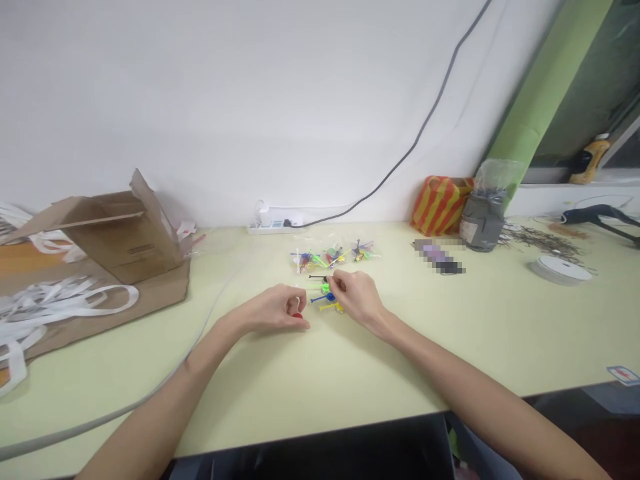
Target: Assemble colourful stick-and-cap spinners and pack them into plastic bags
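My left hand [277,311] rests on the pale green table [320,373], fingers curled round a small red and white plastic piece [298,313]. My right hand [356,296] lies just to the right of it, pinching the end of a thin black stick [317,277]. Green, blue and yellow plastic sticks [325,298] lie between the two hands. Beyond them sit small clear bags of colourful plastic pieces [333,256].
An open cardboard box [125,233] and white straps [65,300] lie at the left. A power strip [273,223] sits by the wall. A striped bag [440,203], a grey bagged container [483,217], a white tape roll [560,270] and a grey cable [150,393] are also here.
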Available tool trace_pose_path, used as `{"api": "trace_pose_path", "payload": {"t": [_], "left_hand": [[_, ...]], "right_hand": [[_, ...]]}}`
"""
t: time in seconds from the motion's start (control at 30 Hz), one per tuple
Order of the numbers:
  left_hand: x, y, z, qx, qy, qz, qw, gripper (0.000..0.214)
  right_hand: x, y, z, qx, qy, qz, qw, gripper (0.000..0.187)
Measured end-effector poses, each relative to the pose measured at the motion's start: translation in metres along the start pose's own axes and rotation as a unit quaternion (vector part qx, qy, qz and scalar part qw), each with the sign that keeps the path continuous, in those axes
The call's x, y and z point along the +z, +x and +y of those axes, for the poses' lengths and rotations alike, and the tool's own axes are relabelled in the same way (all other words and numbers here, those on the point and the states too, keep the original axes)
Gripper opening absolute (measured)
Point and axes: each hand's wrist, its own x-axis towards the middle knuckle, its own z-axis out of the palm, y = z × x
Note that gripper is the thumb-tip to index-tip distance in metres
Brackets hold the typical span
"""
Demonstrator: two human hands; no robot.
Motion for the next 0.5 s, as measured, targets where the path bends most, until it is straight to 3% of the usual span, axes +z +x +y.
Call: {"api": "trace_pose_path", "payload": {"t": [0.1, 0.17, 0.23, 0.37, 0.5], "left_hand": [[-0.002, 0.003, -0.005, -0.030, 0.073, 0.058, 0.995, 0.032], [-0.008, 0.004, -0.012, -0.049, 0.169, 0.142, 0.974, 0.035], [-0.016, 0.002, -0.022, -0.075, 0.229, 0.179, 0.954, 0.033], [-0.029, -0.004, -0.036, -0.120, 0.226, 0.128, 0.958, 0.030], [-0.030, -0.007, -0.035, -0.111, 0.146, 0.085, 0.979, 0.028]], "right_hand": [[0.001, -0.001, 0.001, -0.008, 0.002, 0.003, 1.000, 0.032], [0.000, -0.001, 0.001, -0.010, 0.004, 0.002, 1.000, 0.033], [-0.001, -0.002, 0.001, -0.014, 0.006, -0.002, 1.000, 0.033], [-0.001, -0.002, 0.001, -0.019, 0.008, -0.007, 1.000, 0.032], [0.000, -0.001, 0.002, -0.016, 0.006, -0.007, 1.000, 0.032]]}}
